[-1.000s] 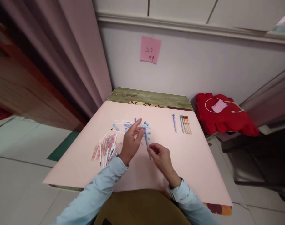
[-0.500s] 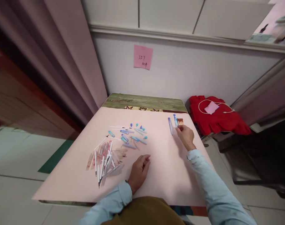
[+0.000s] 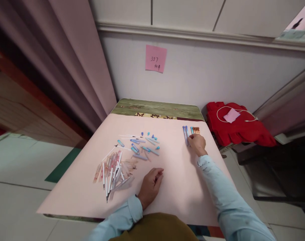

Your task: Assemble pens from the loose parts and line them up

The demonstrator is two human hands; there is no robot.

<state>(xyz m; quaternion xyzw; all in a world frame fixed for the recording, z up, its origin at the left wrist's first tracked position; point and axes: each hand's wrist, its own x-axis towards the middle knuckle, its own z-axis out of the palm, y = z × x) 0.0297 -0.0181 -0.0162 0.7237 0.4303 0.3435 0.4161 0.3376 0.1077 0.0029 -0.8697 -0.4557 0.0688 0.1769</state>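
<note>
My right hand (image 3: pixel 198 144) is at the right side of the pink-covered table, its fingers closed on the lower part of a blue-purple pen (image 3: pixel 186 130). That pen lies right beside a matching blue-purple pen (image 3: pixel 184 134). Just to the right, partly hidden by the hand, are a light-blue pen (image 3: pixel 192 130) and several brown-topped pens (image 3: pixel 197 130) in a row. My left hand (image 3: pixel 150 186) rests on the table near the front, loosely curled with nothing in it. Left of centre lie scattered blue pen barrels and parts (image 3: pixel 139 156) and small blue caps (image 3: pixel 148 134).
A heap of white pen refills and clear pinkish barrels (image 3: pixel 112 170) covers the table's left part. Behind the table stands a white wall with a pink note (image 3: pixel 155 58). To the right are a red cloth (image 3: pixel 217 127) and a white cable (image 3: pixel 221 108).
My right hand has moved the blue-purple pen left, away from the light-blue one and up against its match. My left hand has stayed in place on the table; the view has shifted slightly.
</note>
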